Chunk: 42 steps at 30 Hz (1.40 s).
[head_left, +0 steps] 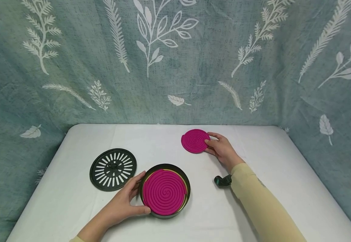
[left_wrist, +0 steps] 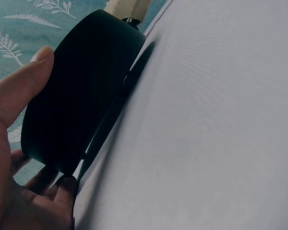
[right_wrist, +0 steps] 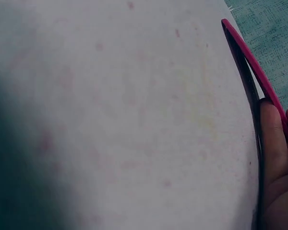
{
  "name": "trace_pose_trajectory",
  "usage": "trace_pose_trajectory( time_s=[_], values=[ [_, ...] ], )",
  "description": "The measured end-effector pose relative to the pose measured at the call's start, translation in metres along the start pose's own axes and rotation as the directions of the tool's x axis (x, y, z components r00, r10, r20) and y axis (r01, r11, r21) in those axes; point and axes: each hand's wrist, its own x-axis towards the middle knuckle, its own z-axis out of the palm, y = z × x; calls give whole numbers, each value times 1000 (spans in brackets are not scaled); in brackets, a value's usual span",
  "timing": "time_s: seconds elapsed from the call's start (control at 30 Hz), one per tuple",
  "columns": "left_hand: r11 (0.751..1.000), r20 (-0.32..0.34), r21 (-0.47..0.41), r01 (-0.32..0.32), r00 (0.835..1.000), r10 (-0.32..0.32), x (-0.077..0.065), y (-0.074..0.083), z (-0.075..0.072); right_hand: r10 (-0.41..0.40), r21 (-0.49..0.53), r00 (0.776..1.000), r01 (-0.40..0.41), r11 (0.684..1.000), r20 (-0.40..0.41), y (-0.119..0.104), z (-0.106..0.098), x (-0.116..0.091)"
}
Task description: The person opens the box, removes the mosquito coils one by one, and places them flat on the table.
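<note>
My left hand [head_left: 124, 200] grips the round tin [head_left: 166, 217], 1 magenta mosquito coil [head_left: 164, 191] inside. Beyond the tin, rightward, my right hand [head_left: 222, 150] pinches a 2nd coil [head_left: 195, 141]. A slotted lid [head_left: 113, 187] lies left of the tin.

From afar I am seeing a pale yellow right sleeve [head_left: 261, 201] ending at the wrist, a dark marking [head_left: 261, 183] showing along its right edge. Left of the right sleeve, a small black gadget [head_left: 222, 180] is jutting out; farther left, a pale left sleeve [head_left: 76, 239] is peeking in.
</note>
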Motion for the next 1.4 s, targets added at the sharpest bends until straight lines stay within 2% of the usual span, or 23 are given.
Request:
trace_pose_trajectory(
  time_s=[0.27,0.43,0.8,1.07,1.4],
  values=[
    [1000,2,-3,4,1000,-4,0,-1,-1,54,-22,996,-53,998,70,-9,-6,-2],
    [1000,3,-4,23,1000,-23,0,0,-1,46,-20,993,-44,999,109,-13,-11,-6],
    [998,-6,7,59,998,-58,1,2,-2,30,-15,992,-28,999,122,-18,-23,-16],
    [1000,6,-7,9,1000,-9,1,0,-2,9,-10,987,-7,1000,159,-16,-31,-22],
    [1000,4,1,18,1000,-18,1,-1,-3,-18,-62,985,29,998,172,-14,-32,-31]
  ],
)
